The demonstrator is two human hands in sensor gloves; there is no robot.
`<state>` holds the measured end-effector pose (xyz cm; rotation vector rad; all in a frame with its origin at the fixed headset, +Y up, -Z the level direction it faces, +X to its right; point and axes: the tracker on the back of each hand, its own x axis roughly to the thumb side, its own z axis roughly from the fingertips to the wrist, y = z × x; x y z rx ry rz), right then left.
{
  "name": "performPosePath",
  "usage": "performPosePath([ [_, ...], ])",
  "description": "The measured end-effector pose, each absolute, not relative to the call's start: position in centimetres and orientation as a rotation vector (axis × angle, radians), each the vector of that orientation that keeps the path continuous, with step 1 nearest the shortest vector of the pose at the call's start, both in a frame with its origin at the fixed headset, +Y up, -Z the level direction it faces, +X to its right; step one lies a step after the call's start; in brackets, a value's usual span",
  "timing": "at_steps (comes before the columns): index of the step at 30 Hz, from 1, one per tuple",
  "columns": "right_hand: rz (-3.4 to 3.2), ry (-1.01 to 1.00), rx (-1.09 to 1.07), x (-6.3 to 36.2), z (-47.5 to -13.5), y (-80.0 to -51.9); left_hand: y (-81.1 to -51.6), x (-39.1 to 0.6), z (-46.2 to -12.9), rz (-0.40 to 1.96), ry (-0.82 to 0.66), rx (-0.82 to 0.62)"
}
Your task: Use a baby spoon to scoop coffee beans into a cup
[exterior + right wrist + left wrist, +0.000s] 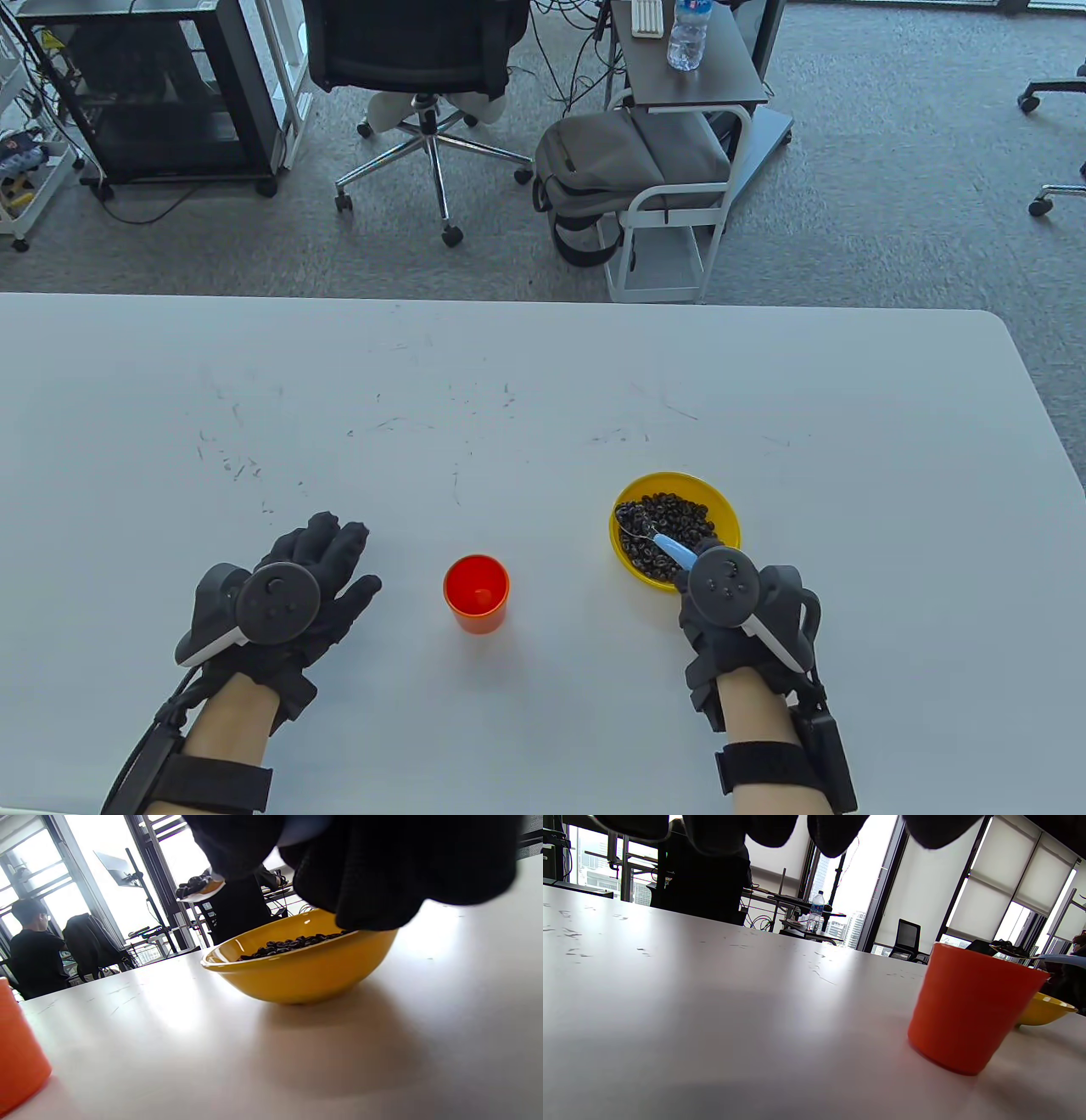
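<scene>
An orange cup (476, 594) stands upright on the white table between my hands; it also shows in the left wrist view (967, 1010). A yellow bowl (723, 503) of dark coffee beans (670, 518) sits to its right. My right hand (721, 594) grips the blue handle of a baby spoon (674, 552). The spoon's tip is over the bowl and carries beans, lifted above the rim in the right wrist view (197, 885). My left hand (339, 552) rests open on the table left of the cup, holding nothing.
The table's far edge (509, 301) runs across the view, its right edge at about (1044, 407). Beyond it on the floor stand an office chair (424, 68), a grey backpack (611, 170) and a cart with a water bottle (685, 34).
</scene>
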<state>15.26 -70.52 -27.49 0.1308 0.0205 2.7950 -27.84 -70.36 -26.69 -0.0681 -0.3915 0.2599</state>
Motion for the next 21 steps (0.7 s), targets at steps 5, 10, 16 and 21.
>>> performPosePath([
  [5, 2.762, 0.025, 0.269, 12.7, -26.8, -69.7, -70.4, -27.8, -26.7, 0.258, -0.394, -0.069],
  [10, 2.724, 0.047, 0.410, 9.8, -26.2, -69.3, -70.4, -27.7, -26.7, 0.254, -0.394, -0.073],
  [16, 2.695, 0.095, 0.549, 6.8, -25.5, -69.3, -70.3, -27.7, -26.6, 0.258, -0.393, -0.072],
  [21, 2.739, 0.086, 0.642, 4.7, -25.1, -69.6, -70.3, -27.7, -26.7, 0.266, -0.393, -0.071],
])
